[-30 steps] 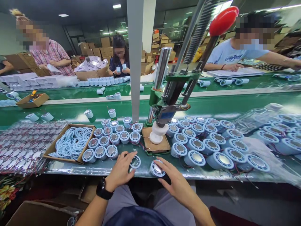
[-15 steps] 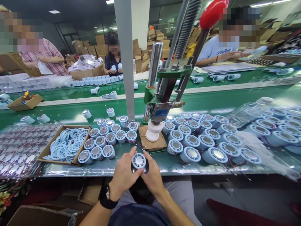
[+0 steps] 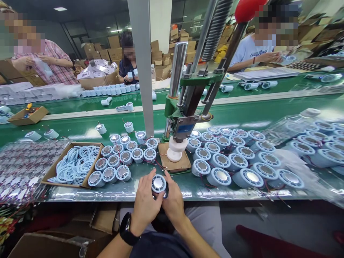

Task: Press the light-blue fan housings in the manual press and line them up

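Between my two hands is a light blue round housing with a silver disc in its slotted top ring, held face up over the bench's front edge. My left hand grips its left side, thumb along the near rim. My right hand closes round its right side. Just beyond my fingertips stands a hand press with a red knob and a white pressing head above a white round seat on a brown board. The underside of the held housing is hidden by my fingers.
Several similar housings with thin wires stand left of the press, and many more to its right. A cardboard box holds light blue rings. A grey post rises behind. Co-workers sit across the green bench.
Both hands stay around the housing; my left hand has drawn its fingers in closer along its side. The view has shifted slightly. A co-worker at the left has lowered a hand.
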The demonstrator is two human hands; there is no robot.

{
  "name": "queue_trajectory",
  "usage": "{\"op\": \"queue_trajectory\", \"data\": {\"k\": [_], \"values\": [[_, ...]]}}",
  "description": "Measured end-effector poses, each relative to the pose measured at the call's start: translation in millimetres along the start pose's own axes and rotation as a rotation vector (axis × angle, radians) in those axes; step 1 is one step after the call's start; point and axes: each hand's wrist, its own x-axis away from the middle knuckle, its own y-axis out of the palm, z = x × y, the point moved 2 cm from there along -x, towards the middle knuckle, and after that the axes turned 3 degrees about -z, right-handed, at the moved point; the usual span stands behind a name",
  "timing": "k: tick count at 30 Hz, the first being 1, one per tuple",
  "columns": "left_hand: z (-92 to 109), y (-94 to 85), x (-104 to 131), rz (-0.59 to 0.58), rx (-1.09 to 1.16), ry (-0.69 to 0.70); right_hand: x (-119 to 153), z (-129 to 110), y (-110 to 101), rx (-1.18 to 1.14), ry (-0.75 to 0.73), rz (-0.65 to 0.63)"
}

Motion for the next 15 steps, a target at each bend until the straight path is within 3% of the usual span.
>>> {"op": "queue_trajectory", "data": {"k": [5, 7, 9, 11, 13, 15], "values": [[-12, 20.6, 9, 0.018, 0.121, -0.069, -2, 2, -12, 0.04, -0.034, -0.24], [-15, 20.7, 4, -0.022, 0.189, -0.083, -19, 3, -35, 0.084, -0.077, -0.38], [-13, 11.0, -10, -0.063, 0.237, -0.113, -55, -4, -75, 0.131, -0.156, -0.399], [-5, -5.3, -33, -0.07, 0.245, -0.125, -111, -21, -128, 0.188, -0.242, -0.229], [7, -20.4, -61, -0.039, 0.239, -0.103, -179, -45, -182, 0.249, -0.306, 0.036], [20, -25.7, -89, -0.016, 0.248, -0.067, -248, -66, -223, 0.289, -0.289, 0.224]]}}
